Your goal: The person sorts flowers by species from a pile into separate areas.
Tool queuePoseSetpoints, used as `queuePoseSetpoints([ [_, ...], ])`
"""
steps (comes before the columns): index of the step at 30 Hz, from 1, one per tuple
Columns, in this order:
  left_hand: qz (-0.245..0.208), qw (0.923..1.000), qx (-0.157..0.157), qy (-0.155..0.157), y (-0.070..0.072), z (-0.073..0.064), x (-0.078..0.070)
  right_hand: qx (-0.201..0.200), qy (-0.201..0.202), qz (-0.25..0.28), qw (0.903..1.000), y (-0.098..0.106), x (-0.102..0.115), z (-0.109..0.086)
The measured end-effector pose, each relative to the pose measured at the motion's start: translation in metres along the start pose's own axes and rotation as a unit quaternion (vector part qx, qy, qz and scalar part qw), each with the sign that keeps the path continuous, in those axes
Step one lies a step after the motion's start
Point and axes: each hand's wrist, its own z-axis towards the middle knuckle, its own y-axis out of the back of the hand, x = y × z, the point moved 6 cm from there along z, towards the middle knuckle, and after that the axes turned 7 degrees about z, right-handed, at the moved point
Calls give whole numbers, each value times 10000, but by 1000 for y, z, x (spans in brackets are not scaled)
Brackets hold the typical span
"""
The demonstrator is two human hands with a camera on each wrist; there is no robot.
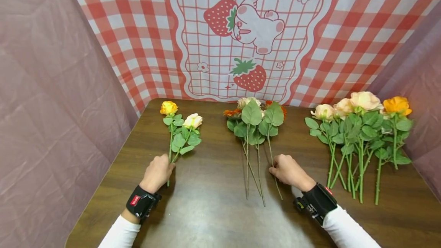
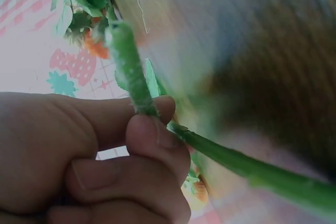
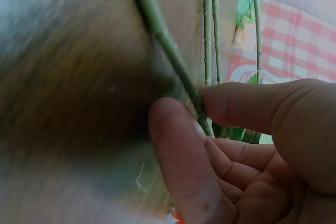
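Observation:
My left hand (image 1: 159, 172) is low over the table's left side, at the stems of a yellow rose (image 1: 169, 107) and a cream rose (image 1: 193, 121). Close up, its thumb and forefinger pinch a short green stem end (image 2: 130, 69), while another rose stem (image 2: 252, 169) runs out beside them. With thumb and forefinger, my right hand (image 1: 289, 171) holds a thin flower stem (image 3: 168, 48) at the right of the middle bunch. That bunch has broad round leaves (image 1: 251, 113) over orange flowers (image 1: 232, 113) and a whitish flower (image 1: 245, 101).
On the right lie several cream roses (image 1: 365, 101) and an orange rose (image 1: 397, 105), their leafy stems overlapping. Behind the brown wooden table (image 1: 213, 175) hangs a red checked cloth (image 1: 144, 30). Pink drapes (image 1: 44, 98) flank both sides.

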Motion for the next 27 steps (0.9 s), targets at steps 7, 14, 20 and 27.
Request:
queuePoseSetpoints([
  [7,-39,9999,-89,-78,0,0,-1,-105,421,-320,9985,-7,14,4],
  [14,-138,9994,-226,-214,2,-1,-4,-55,570,-272,9980,-15,21,8],
  [20,-206,9983,-367,-404,5,-2,-10,-175,384,-235,9988,-12,17,8],
  [27,-231,9962,-616,-564,8,-4,-16,-144,356,-169,9991,-10,11,3],
])
